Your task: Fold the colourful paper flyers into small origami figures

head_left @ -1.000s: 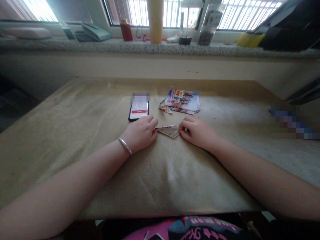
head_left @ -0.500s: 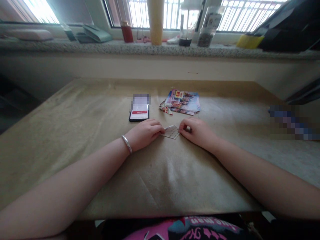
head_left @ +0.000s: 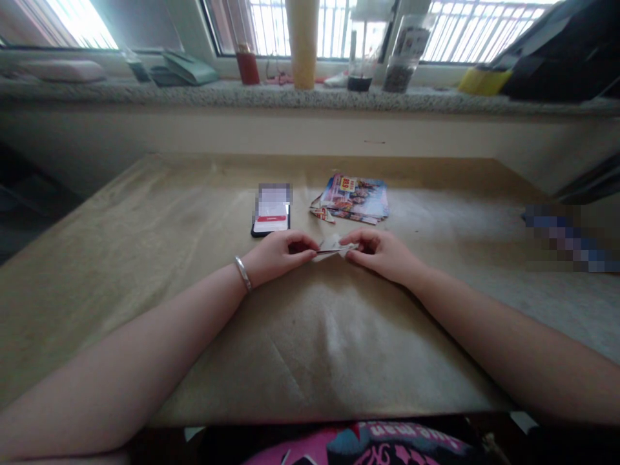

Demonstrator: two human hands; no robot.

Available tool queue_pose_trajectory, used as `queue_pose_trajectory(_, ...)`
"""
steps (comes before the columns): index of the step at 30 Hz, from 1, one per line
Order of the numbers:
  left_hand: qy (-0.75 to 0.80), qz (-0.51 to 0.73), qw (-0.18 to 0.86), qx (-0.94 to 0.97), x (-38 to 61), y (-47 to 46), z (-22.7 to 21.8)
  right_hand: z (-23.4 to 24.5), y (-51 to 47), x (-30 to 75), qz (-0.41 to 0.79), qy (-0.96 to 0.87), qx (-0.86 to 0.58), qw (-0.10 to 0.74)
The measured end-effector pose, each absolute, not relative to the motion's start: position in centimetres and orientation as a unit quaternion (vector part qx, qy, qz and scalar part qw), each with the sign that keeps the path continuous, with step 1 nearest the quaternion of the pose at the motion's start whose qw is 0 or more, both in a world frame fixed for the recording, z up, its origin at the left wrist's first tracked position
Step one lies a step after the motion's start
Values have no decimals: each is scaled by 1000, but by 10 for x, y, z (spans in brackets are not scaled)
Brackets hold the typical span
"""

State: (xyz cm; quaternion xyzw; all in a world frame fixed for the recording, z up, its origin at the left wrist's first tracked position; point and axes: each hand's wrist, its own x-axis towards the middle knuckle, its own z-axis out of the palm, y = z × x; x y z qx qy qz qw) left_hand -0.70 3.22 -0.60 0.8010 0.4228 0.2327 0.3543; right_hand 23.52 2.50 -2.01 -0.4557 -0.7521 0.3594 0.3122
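Note:
A small folded piece of printed paper (head_left: 330, 249) sits lifted a little off the tan table cover (head_left: 145, 258) at the table's middle. My left hand (head_left: 278, 255), with a silver bangle on its wrist, pinches the paper's left end. My right hand (head_left: 380, 252) pinches its right end, fingers curled. Both hands almost meet over the paper, which is partly hidden by the fingertips.
A phone (head_left: 271, 213) with a lit screen lies just beyond my left hand. A stack of colourful leaflets (head_left: 356, 197) with a folded scrap (head_left: 322, 213) beside it lies beyond my right hand. Jars, a red bottle (head_left: 248, 64) and a yellow cylinder (head_left: 301, 42) stand on the windowsill.
The paper lay flat between my hands; now both hands have closed in toward each other and raised it slightly off the table, folded narrower.

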Motion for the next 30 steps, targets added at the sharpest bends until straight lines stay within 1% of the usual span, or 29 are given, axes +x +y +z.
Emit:
queue_pose_trajectory(1,431,238,371,788,-7,33,-6,-20,25,235,383,-736,-459,319)
queue_pose_trajectory(3,441,246,370,780,-6,33,-7,-21,26,234,407,-717,-461,328)
queue_pose_trajectory(7,448,247,311,801,-2,31,-5,-19,24,230,385,-720,-477,324)
queue_pose_trajectory(10,450,231,234,830,1,28,-4,-17,22,227,325,-747,-487,316)
queue_pose_trajectory(14,421,215,126,872,4,28,-7,-18,22,226,207,-807,-467,295)
queue_pose_trajectory(16,394,226,95,886,4,28,-9,-19,24,227,157,-835,-443,288)
queue_pose_trajectory(20,355,244,65,900,3,30,-13,-20,27,231,88,-872,-385,290)
queue_pose_trajectory(22,344,224,48,910,1,30,-12,-18,28,233,50,-890,-367,267)
queue_pose_trajectory(26,303,176,16,936,-3,28,-6,-9,25,235,-33,-926,-328,182)
queue_pose_trajectory(30,275,144,-21,950,-8,25,-1,-2,21,237,-84,-939,-307,128)
